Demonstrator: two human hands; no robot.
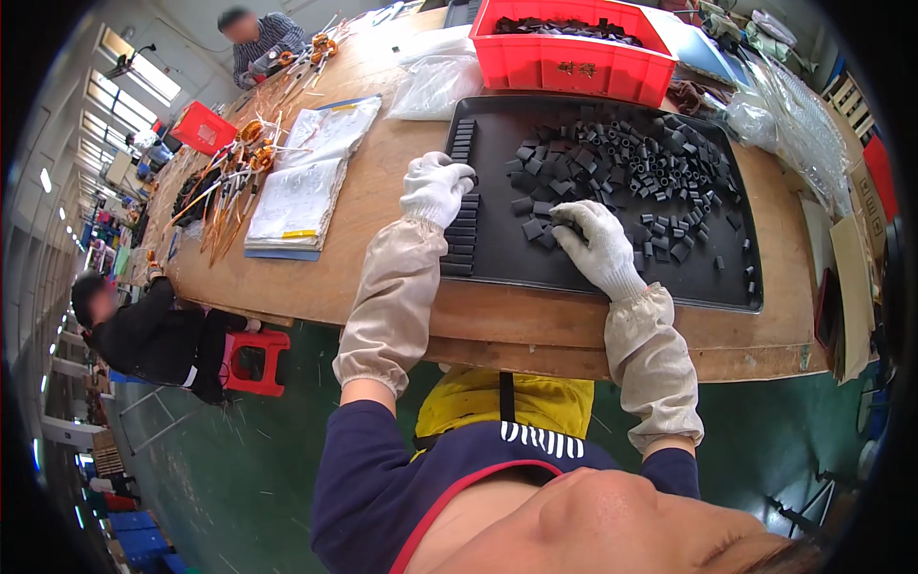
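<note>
The black pieces are spread in a loose pile over the upper middle and right of a black tray. Many are seen to be short tubes, some turned open end up, others laid on their sides with long axes pointing many ways; flatter, squarish ones are gathered on the pile's left. Along the tray's left edge a row is formed of pieces laid side by side: each long axis is set roughly left to right, the row itself run from the far edge toward the near edge. The tray's long axis is set left to right on the worktop.

The left hand, gloved, is placed over the middle of the row, fingers curled; the grip is partly hidden, and whether a piece is held cannot be told. The right hand, also gloved, is placed at the pile's near left side; thumb and forefinger are set close, beside squarish pieces; whether one is held cannot be told.

Beyond the tray, dark pieces are heaped in a red bin; papers are laid to the left
</note>
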